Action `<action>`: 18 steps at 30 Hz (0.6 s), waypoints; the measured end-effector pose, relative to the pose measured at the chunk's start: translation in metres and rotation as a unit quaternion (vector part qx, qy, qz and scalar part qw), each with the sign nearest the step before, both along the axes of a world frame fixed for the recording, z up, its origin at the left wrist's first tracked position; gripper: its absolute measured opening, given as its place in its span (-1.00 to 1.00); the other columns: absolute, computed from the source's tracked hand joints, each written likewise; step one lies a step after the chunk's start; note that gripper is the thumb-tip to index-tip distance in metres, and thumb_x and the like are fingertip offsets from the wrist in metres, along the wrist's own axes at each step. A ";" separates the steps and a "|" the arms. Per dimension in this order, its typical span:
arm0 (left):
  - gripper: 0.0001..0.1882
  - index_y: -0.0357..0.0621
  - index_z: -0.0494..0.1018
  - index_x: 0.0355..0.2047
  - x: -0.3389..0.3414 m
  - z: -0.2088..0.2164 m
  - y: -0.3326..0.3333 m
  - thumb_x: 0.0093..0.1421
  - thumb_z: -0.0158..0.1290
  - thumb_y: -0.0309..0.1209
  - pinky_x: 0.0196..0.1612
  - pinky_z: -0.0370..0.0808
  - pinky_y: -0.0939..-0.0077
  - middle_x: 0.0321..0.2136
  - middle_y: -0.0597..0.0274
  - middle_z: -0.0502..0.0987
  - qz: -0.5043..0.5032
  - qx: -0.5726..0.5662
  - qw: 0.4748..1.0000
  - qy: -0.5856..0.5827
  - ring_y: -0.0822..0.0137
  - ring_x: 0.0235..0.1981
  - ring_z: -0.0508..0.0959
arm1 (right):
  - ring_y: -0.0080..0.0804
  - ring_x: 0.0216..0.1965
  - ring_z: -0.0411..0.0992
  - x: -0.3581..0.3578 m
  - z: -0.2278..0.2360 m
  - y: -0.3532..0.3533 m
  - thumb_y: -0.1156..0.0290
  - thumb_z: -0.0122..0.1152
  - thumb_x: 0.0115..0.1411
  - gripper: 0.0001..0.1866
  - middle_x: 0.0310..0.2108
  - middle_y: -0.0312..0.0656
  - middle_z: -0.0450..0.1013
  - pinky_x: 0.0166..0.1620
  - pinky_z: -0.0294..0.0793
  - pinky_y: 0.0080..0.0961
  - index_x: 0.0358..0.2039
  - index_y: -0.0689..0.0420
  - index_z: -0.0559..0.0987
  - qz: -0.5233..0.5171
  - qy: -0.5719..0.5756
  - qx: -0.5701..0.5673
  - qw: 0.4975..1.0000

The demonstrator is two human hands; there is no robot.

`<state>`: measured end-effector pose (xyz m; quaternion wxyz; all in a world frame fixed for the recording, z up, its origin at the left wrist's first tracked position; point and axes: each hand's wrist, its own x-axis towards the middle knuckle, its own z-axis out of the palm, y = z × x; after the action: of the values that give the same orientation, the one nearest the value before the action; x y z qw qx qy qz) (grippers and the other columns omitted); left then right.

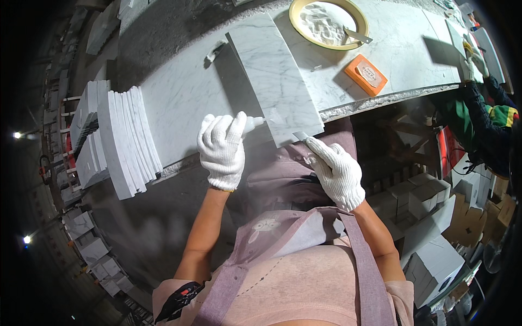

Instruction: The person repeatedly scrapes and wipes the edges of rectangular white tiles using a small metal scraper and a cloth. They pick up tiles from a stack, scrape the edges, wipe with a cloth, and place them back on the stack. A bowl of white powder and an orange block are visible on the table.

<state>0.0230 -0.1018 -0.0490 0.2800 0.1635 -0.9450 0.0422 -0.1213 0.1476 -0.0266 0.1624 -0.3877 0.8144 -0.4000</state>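
A grey-veined white marble tile (274, 73) lies across the work table, its near end reaching past the table's front edge toward me. My left hand (222, 149), in a white knitted glove, is closed around a small white squeeze bottle (252, 124). The bottle's nozzle points right, at the tile's near left edge. In the same kind of glove, my right hand (338, 173) grips a scraper (299, 136) whose flat metal blade is at the tile's near corner. The scraper's handle is hidden in the fingers.
A yellow-rimmed bowl (295, 26) of white powder holds a putty knife (358, 36). Nearer lies an orange box (365, 75). Upright marble tiles (128, 144) stand stacked at left. A small dark-and-white piece (215, 52) is on the table (174, 92). A co-worker's gloved hands (474, 61) are far right.
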 end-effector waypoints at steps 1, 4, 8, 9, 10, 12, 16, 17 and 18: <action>-0.39 0.13 0.68 0.04 -0.001 0.001 0.000 -0.09 0.37 -0.57 0.27 0.52 -0.04 -0.10 0.28 0.56 -0.001 -0.005 1.000 0.004 0.17 0.01 0.59 | -0.20 -0.39 0.54 0.000 0.000 0.000 0.59 0.39 0.19 -0.46 -0.36 -0.14 0.58 -0.29 0.58 -0.35 0.20 -0.03 0.66 -0.004 0.002 -0.007 1.000; -0.44 0.14 0.69 0.03 -0.002 0.003 0.000 -0.04 0.35 -0.57 0.27 0.53 -0.05 -0.11 0.29 0.55 0.000 -0.014 1.000 0.009 0.17 0.02 0.58 | -0.20 -0.36 0.57 -0.001 0.000 0.000 0.50 0.42 0.21 -0.44 -0.32 -0.15 0.57 -0.27 0.59 -0.34 0.24 -0.13 0.62 0.000 -0.009 0.011 1.000; -0.46 0.15 0.69 0.02 -0.004 0.004 0.001 -0.01 0.33 -0.57 0.27 0.53 -0.04 -0.11 0.29 0.55 -0.001 -0.025 1.000 0.012 0.17 0.01 0.58 | -0.19 -0.32 0.60 -0.002 0.000 0.003 0.40 0.43 0.24 -0.42 -0.26 -0.15 0.58 -0.24 0.62 -0.33 0.28 -0.20 0.59 -0.001 -0.015 0.021 1.000; -0.47 0.15 0.69 0.02 -0.004 0.005 0.002 0.00 0.32 -0.57 0.27 0.53 -0.05 -0.11 0.29 0.55 -0.002 -0.031 0.999 0.014 0.17 0.01 0.58 | -0.19 -0.31 0.60 -0.002 0.000 0.003 0.40 0.44 0.24 -0.42 -0.25 -0.15 0.58 -0.24 0.62 -0.33 0.28 -0.20 0.59 -0.001 -0.013 0.022 1.000; -0.47 0.15 0.69 0.02 -0.005 0.005 0.002 0.00 0.32 -0.58 0.27 0.53 -0.04 -0.11 0.29 0.55 -0.002 -0.030 0.999 0.014 0.17 0.01 0.57 | -0.19 -0.31 0.60 -0.003 -0.001 0.004 0.40 0.44 0.24 -0.43 -0.25 -0.15 0.58 -0.24 0.62 -0.33 0.28 -0.19 0.59 -0.001 -0.011 0.023 1.000; -0.47 0.14 0.69 0.02 -0.005 0.005 0.003 0.00 0.31 -0.58 0.27 0.53 -0.04 -0.11 0.30 0.54 -0.003 -0.036 0.999 0.012 0.17 0.01 0.57 | -0.19 -0.30 0.60 -0.003 -0.001 0.004 0.39 0.44 0.24 -0.43 -0.25 -0.16 0.58 -0.23 0.62 -0.33 0.27 -0.18 0.59 0.001 -0.012 0.028 1.000; -0.47 0.14 0.69 0.02 -0.006 0.006 0.003 0.00 0.30 -0.58 0.27 0.52 -0.04 -0.11 0.30 0.54 -0.004 -0.037 0.999 0.010 0.18 0.02 0.56 | -0.18 -0.30 0.60 -0.004 -0.001 0.005 0.40 0.46 0.22 -0.43 -0.25 -0.15 0.58 -0.23 0.61 -0.33 0.26 -0.17 0.60 0.001 -0.019 0.034 0.999; -0.47 0.14 0.69 0.02 -0.007 0.005 0.002 0.00 0.30 -0.58 0.28 0.51 -0.04 -0.11 0.30 0.54 -0.005 -0.037 0.999 0.010 0.18 0.03 0.56 | -0.18 -0.30 0.60 -0.004 -0.001 0.005 0.40 0.46 0.22 -0.42 -0.25 -0.15 0.58 -0.23 0.61 -0.33 0.26 -0.17 0.60 0.000 -0.021 0.034 0.999; -0.47 0.14 0.69 0.01 -0.007 0.005 0.002 0.00 0.30 -0.58 0.28 0.51 -0.04 -0.11 0.30 0.54 -0.005 -0.036 0.999 0.010 0.18 0.03 0.56 | -0.18 -0.30 0.60 -0.004 -0.001 0.005 0.41 0.46 0.21 -0.42 -0.25 -0.15 0.58 -0.23 0.61 -0.32 0.26 -0.17 0.60 0.000 -0.021 0.038 0.999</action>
<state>0.0161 -0.0995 -0.0436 0.2952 0.1486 -0.9410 0.0733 -0.1251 0.1523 -0.0276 0.1939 -0.3727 0.8253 -0.3773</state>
